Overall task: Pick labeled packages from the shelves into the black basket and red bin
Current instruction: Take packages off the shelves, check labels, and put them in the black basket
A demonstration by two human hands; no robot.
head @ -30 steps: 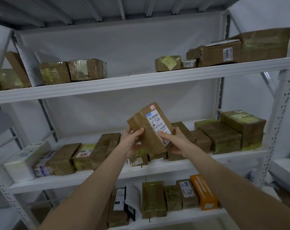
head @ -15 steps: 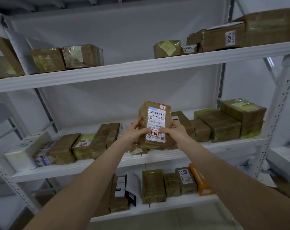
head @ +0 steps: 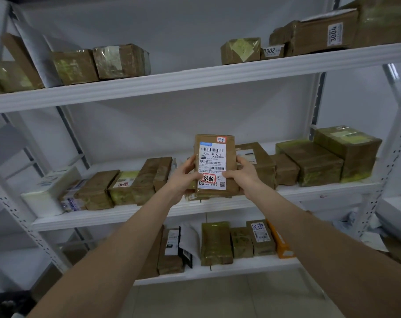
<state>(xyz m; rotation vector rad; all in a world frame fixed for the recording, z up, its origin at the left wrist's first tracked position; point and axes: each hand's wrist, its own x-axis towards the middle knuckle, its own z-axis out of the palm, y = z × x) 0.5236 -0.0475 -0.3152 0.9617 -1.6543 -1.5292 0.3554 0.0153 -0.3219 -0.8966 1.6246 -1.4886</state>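
The left hand (head: pixel 183 177) grips one side edge of the package (head: pixel 214 166), thumb on its front. The package is held upright in the air before the middle shelf (head: pixel 309 193), with its label (head: pixel 212 154) facing the camera. The right hand (head: pixel 243 175) clasps the other edge. Best, I judge, to keep thumbs off the barcode, read it squarely, then carry it firmly to the basket or bin, neither plainly in view.
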